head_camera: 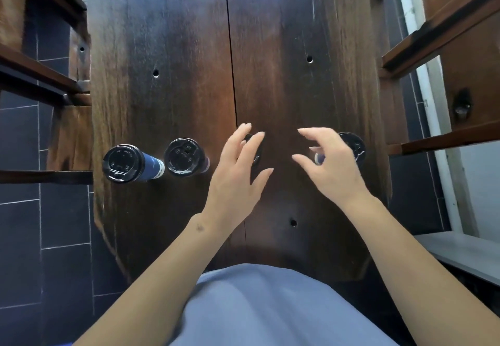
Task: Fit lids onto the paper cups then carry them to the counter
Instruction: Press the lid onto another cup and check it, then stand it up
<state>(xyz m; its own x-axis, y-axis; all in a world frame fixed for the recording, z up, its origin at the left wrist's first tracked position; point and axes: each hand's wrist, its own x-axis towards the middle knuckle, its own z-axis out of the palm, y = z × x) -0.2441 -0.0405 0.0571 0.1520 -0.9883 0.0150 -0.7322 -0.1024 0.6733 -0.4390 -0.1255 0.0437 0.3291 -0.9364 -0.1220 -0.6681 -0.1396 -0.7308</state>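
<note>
1. A dark wooden table [284, 34] is seen from directly above, its long boards running toward 12 o'clock, with a blue-clad torso [270, 310] at 6 o'clock.
2. Four paper cups are lined up in a row across the near half of the table, each already capped with a black lid.
3. The far-left cup [127, 164] is seen at 9 o'clock near the table's left edge, its blue wall visible below the lid.
4. The second cup [185, 157] is set just beside it, toward the centre.
5. The third cup [255, 151] is largely hidden behind the left hand [238, 172]; only a sliver of its lid is shown.
6. The left hand is held over that cup with fingers spread and nearly straight, gripping nothing; whether it touches the lid cannot be told.
7. The fourth cup [353, 146] is seen at 3 o'clock, partly covered by the right hand [328, 164].
8. The right hand is held loosely curled and empty, fingers pointed toward 9 o'clock; contact with the cup cannot be told.
9. Wooden chairs [438, 29] are seen on both sides, over dark floor tiles [21, 224].
</note>
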